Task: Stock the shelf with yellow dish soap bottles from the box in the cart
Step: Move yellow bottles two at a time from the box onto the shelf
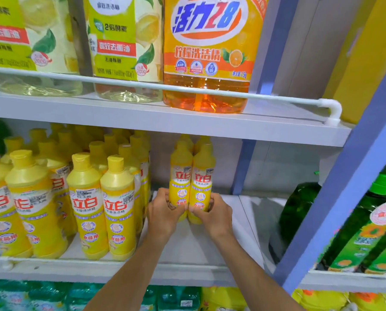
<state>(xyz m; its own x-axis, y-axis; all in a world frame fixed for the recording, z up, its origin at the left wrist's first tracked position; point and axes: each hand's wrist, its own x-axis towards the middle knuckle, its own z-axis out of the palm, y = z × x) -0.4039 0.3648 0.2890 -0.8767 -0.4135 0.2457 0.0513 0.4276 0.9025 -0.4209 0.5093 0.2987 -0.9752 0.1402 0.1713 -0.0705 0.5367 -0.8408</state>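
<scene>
Two yellow dish soap bottles stand upright side by side on the middle shelf (pixel 210 243), with more behind them. My left hand (pixel 165 212) grips the lower part of the left bottle (pixel 180 173). My right hand (pixel 212 213) grips the lower part of the right bottle (pixel 202 176). To the left stands a dense group of several matching yellow bottles (pixel 118 198), a hand's width from the pair. The box and the cart are out of view.
The shelf above (pixel 165 117) holds large lemon detergent jugs (pixel 124 48) and an orange jug (pixel 207 55) behind a white rail. Green bottles (pixel 299 207) stand to the right past a blue upright (pixel 344 198). Bare shelf lies right of the held pair.
</scene>
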